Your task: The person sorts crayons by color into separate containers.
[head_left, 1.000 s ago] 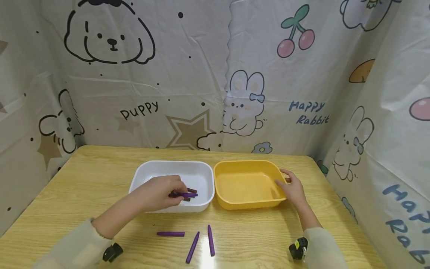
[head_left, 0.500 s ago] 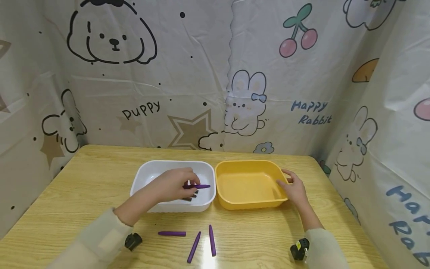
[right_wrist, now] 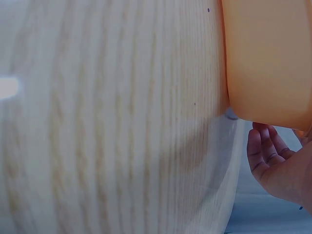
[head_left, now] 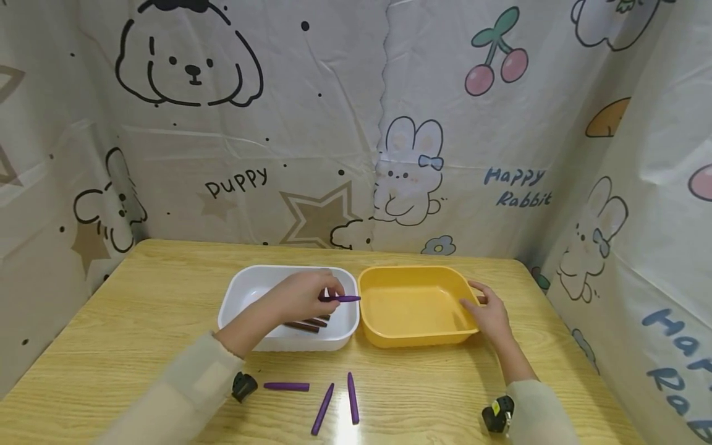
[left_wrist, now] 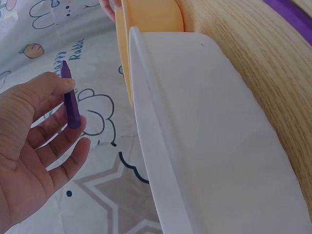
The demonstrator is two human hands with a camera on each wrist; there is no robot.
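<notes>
My left hand [head_left: 303,298] pinches a purple crayon [head_left: 349,298] between thumb and fingers, above the right side of a white bin [head_left: 245,295]. In the left wrist view this crayon [left_wrist: 71,105] stands apart from the bin's wall. Several dark brown crayons [head_left: 303,327] lie in the white bin, partly covered by the left hand and forearm. Close beside it stands a yellow bin [head_left: 411,306] with nothing visible inside. My right hand [head_left: 492,316] holds that bin's right end, thumb over the rim and fingers along the outside.
On the wooden table [head_left: 167,284], in front of the bins, lie three purple crayons: one crosswise [head_left: 286,387], one slanted [head_left: 322,409] and one nearly lengthwise [head_left: 353,398]. A printed curtain [head_left: 311,142] encloses the back and sides.
My left hand has lifted the purple crayon from among the brown ones and moved right toward the yellow bin. The right hand keeps its hold on the yellow bin.
</notes>
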